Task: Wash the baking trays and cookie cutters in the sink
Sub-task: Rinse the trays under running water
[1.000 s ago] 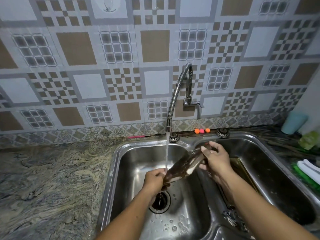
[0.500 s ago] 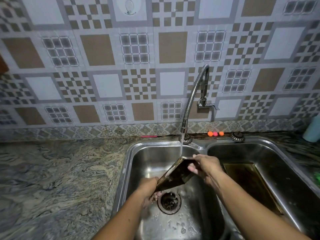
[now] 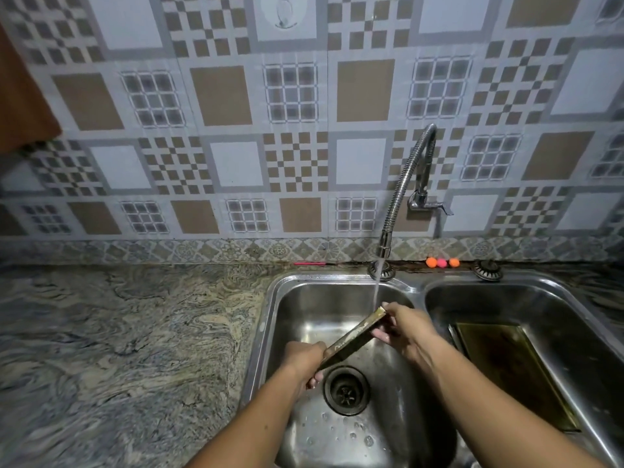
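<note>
Between the two hands, over the left basin of the sink (image 3: 270, 319), a baking tray (image 3: 351, 339) tilts edge-on, dark and brassy, wet under the tap's (image 3: 401, 197) stream. Left hand (image 3: 302, 361) grips its lower end, right hand (image 3: 403, 329) its upper end. Another tray (image 3: 513, 366) lies in the right basin.

A double sink (image 3: 270, 319) was set in a stone counter (image 3: 128, 332). Left of the sink the counter lay open. Over the left basin, both hands (image 3: 403, 329) held a tilted tray (image 3: 354, 339) edge-on, blocking the middle above the drain (image 3: 346, 390). The tap (image 3: 401, 184) arched over the sink's back rim, water falling onto the tray. Another tray (image 3: 506, 363) covered the right basin's floor.
</note>
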